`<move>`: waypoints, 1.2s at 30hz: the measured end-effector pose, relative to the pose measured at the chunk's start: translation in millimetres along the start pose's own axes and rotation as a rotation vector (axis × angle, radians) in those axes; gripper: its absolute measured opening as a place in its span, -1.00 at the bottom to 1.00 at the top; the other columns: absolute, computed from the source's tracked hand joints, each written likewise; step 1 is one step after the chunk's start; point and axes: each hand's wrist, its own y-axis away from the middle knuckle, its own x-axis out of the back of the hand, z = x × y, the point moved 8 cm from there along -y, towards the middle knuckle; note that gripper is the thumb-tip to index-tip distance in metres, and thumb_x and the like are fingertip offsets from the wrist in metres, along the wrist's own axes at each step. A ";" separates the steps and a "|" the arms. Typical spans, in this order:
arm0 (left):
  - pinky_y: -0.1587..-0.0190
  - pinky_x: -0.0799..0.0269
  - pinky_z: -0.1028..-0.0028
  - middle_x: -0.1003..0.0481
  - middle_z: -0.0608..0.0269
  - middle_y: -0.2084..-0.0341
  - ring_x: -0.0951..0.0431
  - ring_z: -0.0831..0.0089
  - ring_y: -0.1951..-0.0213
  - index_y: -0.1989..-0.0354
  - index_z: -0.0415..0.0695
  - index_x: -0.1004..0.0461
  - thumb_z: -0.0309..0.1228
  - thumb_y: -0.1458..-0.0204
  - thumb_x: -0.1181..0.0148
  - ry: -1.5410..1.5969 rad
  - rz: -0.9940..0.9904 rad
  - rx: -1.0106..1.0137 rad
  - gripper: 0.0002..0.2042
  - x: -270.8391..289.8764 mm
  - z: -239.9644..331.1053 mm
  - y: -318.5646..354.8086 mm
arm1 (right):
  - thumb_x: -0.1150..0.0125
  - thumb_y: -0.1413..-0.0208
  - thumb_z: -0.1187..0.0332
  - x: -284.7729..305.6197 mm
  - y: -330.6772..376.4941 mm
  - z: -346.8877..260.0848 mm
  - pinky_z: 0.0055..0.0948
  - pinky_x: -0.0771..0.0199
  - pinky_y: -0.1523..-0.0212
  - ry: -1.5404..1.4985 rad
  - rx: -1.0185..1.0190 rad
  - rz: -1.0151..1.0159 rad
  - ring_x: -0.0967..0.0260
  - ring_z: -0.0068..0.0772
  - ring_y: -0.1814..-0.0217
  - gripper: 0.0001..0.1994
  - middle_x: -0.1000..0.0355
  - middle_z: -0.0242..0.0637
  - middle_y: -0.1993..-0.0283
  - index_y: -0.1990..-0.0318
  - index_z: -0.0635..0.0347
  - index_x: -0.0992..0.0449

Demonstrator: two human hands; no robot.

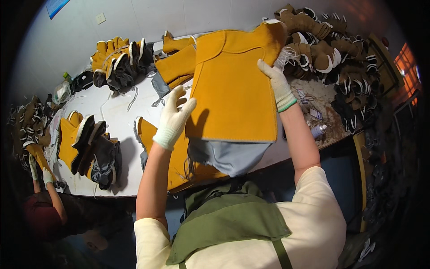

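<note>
A large mustard-yellow boot upper [235,96] is held up over the table, with a grey fabric cuff [237,154] hanging from its lower end. My right hand [277,85], in a white knit glove, grips the boot upper by its right edge near the top. Some of those fingers are hidden behind it. My left hand [174,117], gloved the same way, is beside its left edge with fingers apart and curved, holding nothing. Beneath the held piece another yellow boot upper [174,157] lies at the table's front edge.
Bundles of yellow uppers [118,62] stand at the back left; another bundle [89,145] sits nearer on the white table [130,179]. Brown uppers [320,49] pile up at the right, near a small bottle [318,130]. At far left, a co-worker's gloved hand [47,176] touches a yellow piece.
</note>
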 end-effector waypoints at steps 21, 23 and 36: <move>0.42 -0.29 0.60 -0.42 0.43 0.54 -0.35 0.63 0.51 0.30 -0.28 -0.50 -0.38 -0.11 -0.23 0.140 0.289 0.115 -0.81 59.2 -43.6 95.9 | -0.17 -0.22 0.12 -0.7 -43.6 34.0 -0.33 -0.55 0.03 -0.275 -0.036 0.071 -0.51 -0.29 0.04 -0.57 -0.51 -0.19 0.01 -0.07 0.29 -0.43; -0.02 -0.45 0.33 -0.35 -0.10 -0.06 -0.43 0.14 -0.04 -0.18 -0.32 -0.24 -0.21 0.07 -0.42 -0.520 0.366 -0.240 -0.30 76.5 -20.6 100.1 | -0.16 -0.22 0.15 -4.6 -49.9 37.5 -0.30 -0.52 0.00 -0.298 -0.065 0.113 -0.49 -0.24 0.01 -0.58 -0.49 -0.17 -0.01 -0.08 0.29 -0.43; -0.22 -0.25 0.06 -0.34 -0.14 -0.16 -0.35 -0.09 -0.17 0.09 -0.13 -0.41 -0.32 -0.12 -0.17 -0.858 0.565 -1.124 -0.76 23.3 123.1 64.7 | -0.13 -0.24 0.10 -116.2 -25.1 19.1 -0.24 -0.38 -0.23 -0.370 -0.062 0.112 -0.35 -0.18 -0.21 -0.52 -0.37 -0.15 -0.17 -0.16 0.26 -0.33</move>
